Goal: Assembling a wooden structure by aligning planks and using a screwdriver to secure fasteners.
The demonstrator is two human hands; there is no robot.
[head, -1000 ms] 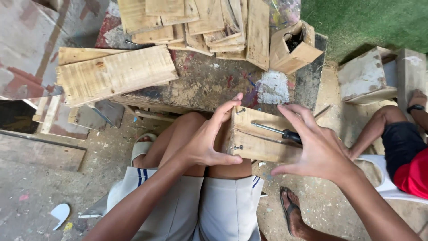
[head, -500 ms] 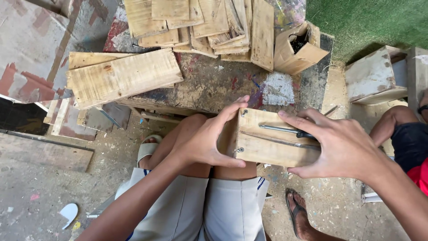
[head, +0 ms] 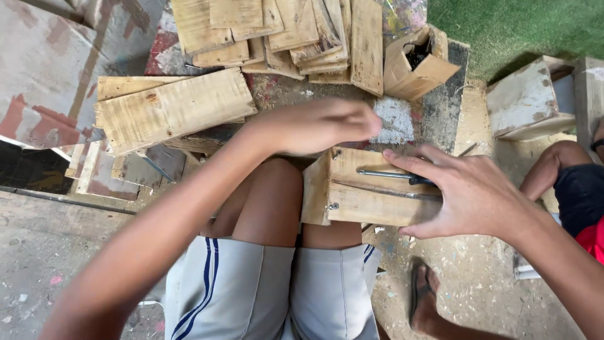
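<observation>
Right, head view only; wooden box rests on the person's knees, one long face up, a small metal fitting on its left end; right hand lies flat over the box's right part, fingers spread, fingertips touching the top edge, palm pressing the wood, gripping nothing that shows; screwdriver with dark handle lies along the box top, handle end tucked under the right fingers; cannot tell whether the hand grips it; left hand hovers just above the box's upper left corner, blurred, fingers curled loosely, whether it pinches anything cannot tell; not clearly touching the box; white shorts with blue stripes below the box; low worktable ahead of the knees, paint-stained; stack of wood planks on its far part; one wide plank near its left front edge; open cardboard box tilted at the table's right, dark contents inside; another person's leg at far right, well apart from the hands; sandalled foot on the dusty ground lower right.
</observation>
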